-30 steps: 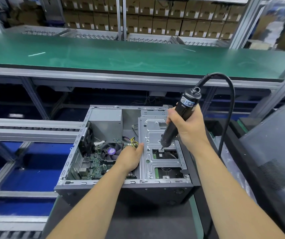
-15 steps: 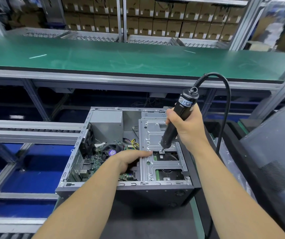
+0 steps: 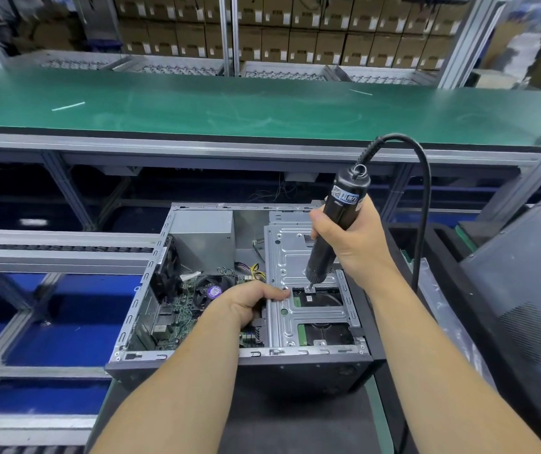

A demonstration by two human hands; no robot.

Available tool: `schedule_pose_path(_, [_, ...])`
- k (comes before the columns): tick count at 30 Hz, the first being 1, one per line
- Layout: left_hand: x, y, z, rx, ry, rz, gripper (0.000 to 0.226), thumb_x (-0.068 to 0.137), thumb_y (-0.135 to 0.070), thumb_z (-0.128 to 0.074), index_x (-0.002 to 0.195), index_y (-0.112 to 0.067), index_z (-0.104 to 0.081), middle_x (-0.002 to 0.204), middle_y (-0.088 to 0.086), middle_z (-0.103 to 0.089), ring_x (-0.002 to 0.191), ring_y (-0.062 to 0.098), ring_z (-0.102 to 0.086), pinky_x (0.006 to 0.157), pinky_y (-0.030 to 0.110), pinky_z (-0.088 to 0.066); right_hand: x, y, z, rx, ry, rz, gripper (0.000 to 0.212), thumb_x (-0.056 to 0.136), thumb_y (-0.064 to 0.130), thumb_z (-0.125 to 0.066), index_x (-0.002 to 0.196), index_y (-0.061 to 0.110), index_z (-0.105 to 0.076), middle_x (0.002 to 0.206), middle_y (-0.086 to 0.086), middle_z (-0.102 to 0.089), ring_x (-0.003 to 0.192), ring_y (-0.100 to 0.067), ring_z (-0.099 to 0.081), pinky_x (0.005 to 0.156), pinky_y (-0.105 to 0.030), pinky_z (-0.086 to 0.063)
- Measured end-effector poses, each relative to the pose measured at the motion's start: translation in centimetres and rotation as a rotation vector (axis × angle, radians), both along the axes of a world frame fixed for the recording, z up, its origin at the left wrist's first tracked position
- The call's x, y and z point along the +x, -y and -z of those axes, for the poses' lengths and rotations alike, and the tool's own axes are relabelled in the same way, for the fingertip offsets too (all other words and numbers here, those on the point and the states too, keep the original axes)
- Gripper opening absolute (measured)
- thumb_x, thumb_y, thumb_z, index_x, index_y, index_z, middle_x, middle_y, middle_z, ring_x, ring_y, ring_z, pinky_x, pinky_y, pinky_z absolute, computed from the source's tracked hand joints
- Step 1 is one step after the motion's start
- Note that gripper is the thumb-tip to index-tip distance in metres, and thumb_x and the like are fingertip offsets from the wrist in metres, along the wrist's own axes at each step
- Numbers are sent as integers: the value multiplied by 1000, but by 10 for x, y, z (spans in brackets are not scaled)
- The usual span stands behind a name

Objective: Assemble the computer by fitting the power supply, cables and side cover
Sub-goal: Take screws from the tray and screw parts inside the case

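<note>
An open computer case (image 3: pixel 177 358) lies on its side in front of me. Its grey power supply (image 3: pixel 203 237) sits at the far left corner, coloured cables (image 3: pixel 254 268) run beside it, and the motherboard (image 3: pixel 177 309) shows below. My right hand (image 3: pixel 354 244) grips a black electric screwdriver (image 3: pixel 338 217), its bit down on the silver drive cage (image 3: pixel 295 253). My left hand (image 3: pixel 246 303) grips the cage's left edge, thumb on top and fingers curled under it.
A dark side panel (image 3: pixel 524 283) leans at the right. The screwdriver's black cord (image 3: pixel 423 204) arcs up and down past my right wrist. A green conveyor belt (image 3: pixel 229 106) runs across behind, with stacked cartons (image 3: pixel 295 37) beyond. Roller rails (image 3: pixel 49 247) lie to the left.
My left hand has slid from the motherboard area rightward onto the drive cage's edge and taken hold of it. The screwdriver stays on the same spot.
</note>
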State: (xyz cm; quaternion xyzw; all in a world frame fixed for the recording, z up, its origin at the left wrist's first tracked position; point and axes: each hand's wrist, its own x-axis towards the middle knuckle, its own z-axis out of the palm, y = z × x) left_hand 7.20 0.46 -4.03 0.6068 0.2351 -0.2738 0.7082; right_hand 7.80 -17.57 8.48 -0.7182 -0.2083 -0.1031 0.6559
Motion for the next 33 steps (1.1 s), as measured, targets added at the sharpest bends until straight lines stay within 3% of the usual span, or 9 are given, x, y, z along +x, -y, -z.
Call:
schedule_pose_path(6, [0, 0, 0, -12, -1, -3, 28, 77, -5, -81, 104, 1, -73, 119, 16, -71, 123, 33, -60, 110, 46, -43, 4, -1, 2, -21, -13, -64, 21, 81, 38, -78, 86, 41, -57, 85, -25, -57, 76, -26, -60, 77, -45, -57])
schedule_pose_path(11, [0, -1, -2, 10, -2, 34, 27, 78, -9, -82, 103, -3, -74, 118, 14, -72, 117, 29, -63, 109, 45, -45, 4, -1, 3, -7, -10, -77, 22, 81, 36, -78, 87, 36, -57, 86, -30, -55, 75, -25, -58, 74, -36, -57])
schedule_pose_path(14, [-7, -3, -13, 76, 28, 60, 37, 76, -30, -86, 102, -8, -73, 122, 16, -69, 109, 27, -61, 107, 44, -46, 0, -2, 4, 9, 19, -46, 26, 80, 34, -77, 89, 24, -55, 82, -26, -58, 73, -25, -59, 72, -32, -54])
schedule_pose_path(16, [-7, -7, -23, 243, 101, -99, 41, 86, -47, -72, 106, -11, -65, 106, 12, -65, 99, 25, -56, 90, 40, -47, -7, 1, 4, 102, 46, 33, 30, 79, 32, -77, 91, 16, -54, 76, -17, -62, 70, -23, -62, 71, -33, -55])
schedule_pose_path(18, [-6, -14, -34, 352, 265, -431, 18, 98, -27, -48, 94, -12, -56, 78, 4, -50, 70, 20, -46, 65, 34, -36, -13, 9, -2, 249, 80, 138, 31, 79, 28, -77, 93, 12, -53, 75, -14, -64, 68, -21, -63, 68, -31, -56])
schedule_pose_path(21, [-14, -5, -54, -42, 338, -589, 16, 98, -2, -39, 98, -6, -54, 61, -2, -36, 52, 13, -28, 51, 27, -24, -18, 22, -17, 445, 120, 256, 27, 82, 25, -76, 92, 17, -52, 74, -8, -63, 62, -21, -63, 64, -32, -56])
schedule_pose_path(23, [-28, 13, -61, -364, 295, -544, 15, 99, 2, -37, 102, -3, -51, 63, 0, -36, 54, 13, -27, 52, 26, -23, -22, 26, -22, 534, 114, 254, 28, 85, 27, -75, 92, 18, -49, 70, 0, -63, 59, -20, -61, 63, -35, -55])
schedule_pose_path(25, [-40, 31, -61, -519, 241, -486, 20, 100, 7, -31, 102, -1, -50, 70, 4, -42, 57, 12, -31, 50, 22, -26, -29, 28, -17, 578, 83, 261, 28, 85, 28, -73, 93, 19, -48, 66, 2, -62, 57, -21, -59, 63, -38, -54])
schedule_pose_path(33, [-53, 50, -48, -462, 255, -412, 17, 102, 2, -44, 101, 6, -61, 75, 10, -63, 54, 9, -49, 44, 16, -40, -47, 32, -5, 687, 36, 340, 28, 85, 30, -71, 95, 18, -47, 64, 0, -62, 59, -23, -58, 71, -44, -52])
